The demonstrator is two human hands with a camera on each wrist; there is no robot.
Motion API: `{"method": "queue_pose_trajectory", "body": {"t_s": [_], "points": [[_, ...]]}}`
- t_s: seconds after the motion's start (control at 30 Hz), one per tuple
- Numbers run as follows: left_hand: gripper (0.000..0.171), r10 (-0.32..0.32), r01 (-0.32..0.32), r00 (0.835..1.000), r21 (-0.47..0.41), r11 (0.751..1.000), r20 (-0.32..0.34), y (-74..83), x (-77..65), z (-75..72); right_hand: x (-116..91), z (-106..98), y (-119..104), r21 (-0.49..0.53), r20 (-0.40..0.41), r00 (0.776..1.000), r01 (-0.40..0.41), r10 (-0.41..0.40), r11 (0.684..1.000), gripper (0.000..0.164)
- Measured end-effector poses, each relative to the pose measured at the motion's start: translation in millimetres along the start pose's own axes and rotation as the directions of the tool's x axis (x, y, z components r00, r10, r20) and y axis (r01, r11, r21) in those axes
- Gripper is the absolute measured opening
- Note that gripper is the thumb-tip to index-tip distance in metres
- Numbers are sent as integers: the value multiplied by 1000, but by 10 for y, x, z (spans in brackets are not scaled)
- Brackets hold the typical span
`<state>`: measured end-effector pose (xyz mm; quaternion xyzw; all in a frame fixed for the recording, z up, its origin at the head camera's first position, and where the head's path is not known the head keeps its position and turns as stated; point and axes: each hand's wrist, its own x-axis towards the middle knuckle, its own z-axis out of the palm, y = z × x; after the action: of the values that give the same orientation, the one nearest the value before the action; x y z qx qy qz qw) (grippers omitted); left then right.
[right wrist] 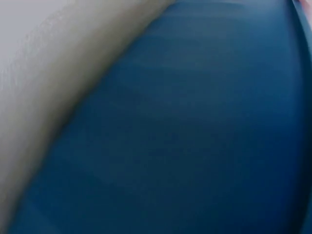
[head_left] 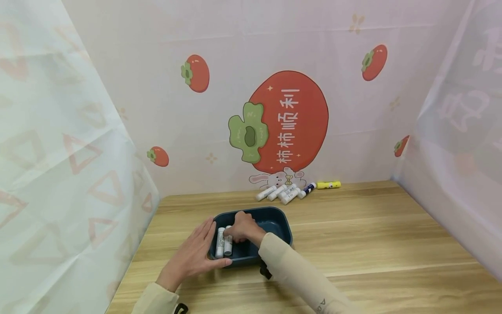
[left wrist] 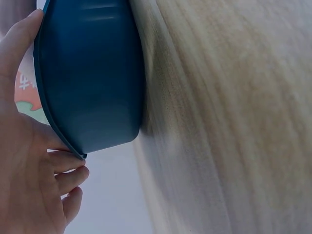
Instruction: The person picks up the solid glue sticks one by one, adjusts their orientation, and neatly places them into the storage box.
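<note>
A dark blue tray [head_left: 276, 229] lies on the table, with two white tubes inside its left end. My left hand [head_left: 194, 253] rests along the tray's left end, fingers fairly straight at the rim and thumb at the front edge. The left wrist view shows the same hand [left wrist: 29, 165] against the rim. Inside the tray, my right hand [head_left: 244, 227] pinches the upper part of the inner white tube [head_left: 228, 246]; its other fingers are curled and partly hidden. The outer white tube [head_left: 220, 244] lies beside it. The right wrist view shows the blurred tray floor [right wrist: 185, 126].
Behind the tray lie several white tubes [head_left: 290, 196], a dark blue and white tube [head_left: 307, 190] and a yellow tube [head_left: 329, 185]. A printed cloth backdrop [head_left: 219, 122] rises at the table's [head_left: 353, 235] back edge, with more cloth on both sides.
</note>
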<state>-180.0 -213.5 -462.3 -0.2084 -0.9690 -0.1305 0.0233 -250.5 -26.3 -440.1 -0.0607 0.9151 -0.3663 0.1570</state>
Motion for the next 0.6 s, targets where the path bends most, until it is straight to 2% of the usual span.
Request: {"method": "queue_pose_trajectory", "body": {"t_s": [0.3,0.6], "points": [[123,4,-4,1000,0,1000,4,-7,3,-9,-62,-210,38,-28,24,998,54,-54,998,36],[125,0,0,1000,14,1000,10,-7,-1,-14,-165,-694,140,-48,53,990,132,-129,990,42]]}}
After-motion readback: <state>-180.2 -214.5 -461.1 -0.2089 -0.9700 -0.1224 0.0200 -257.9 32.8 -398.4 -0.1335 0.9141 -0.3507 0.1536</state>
